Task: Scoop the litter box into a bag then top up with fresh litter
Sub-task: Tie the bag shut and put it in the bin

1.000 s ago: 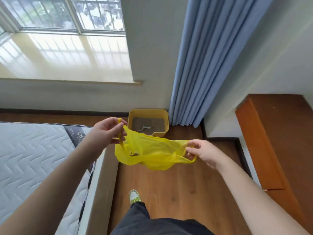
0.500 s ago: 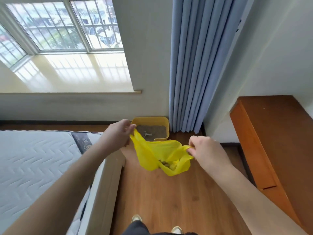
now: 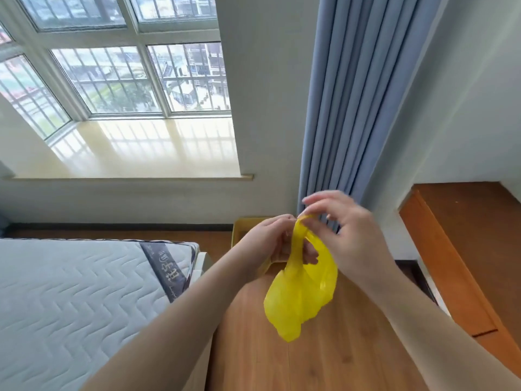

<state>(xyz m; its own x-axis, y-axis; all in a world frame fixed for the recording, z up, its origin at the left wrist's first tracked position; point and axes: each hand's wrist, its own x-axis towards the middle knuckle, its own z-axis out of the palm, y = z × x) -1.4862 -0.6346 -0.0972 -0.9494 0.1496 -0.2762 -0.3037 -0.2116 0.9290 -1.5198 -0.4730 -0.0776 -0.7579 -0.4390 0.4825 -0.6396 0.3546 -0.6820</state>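
Note:
A yellow plastic bag (image 3: 300, 300) hangs in the air above the wooden floor, its handles gathered at the top. My left hand (image 3: 266, 239) grips one handle from the left. My right hand (image 3: 348, 235) pinches the other handle at the top, with its remaining fingers spread. The two hands meet at the handles. Behind them, only a corner of the yellow litter box (image 3: 243, 228) shows by the wall; its litter and scoop are hidden by my hands.
A bare mattress (image 3: 76, 300) lies to the left, close to my left arm. A blue curtain (image 3: 342, 94) hangs behind the box. A wooden cabinet (image 3: 468, 249) stands at the right. Wooden floor (image 3: 324, 359) lies below the bag.
My hands have come together, bringing the bag's handles to one point, so the bag now hangs closed and narrow. The view has tilted upward and my feet have left the frame.

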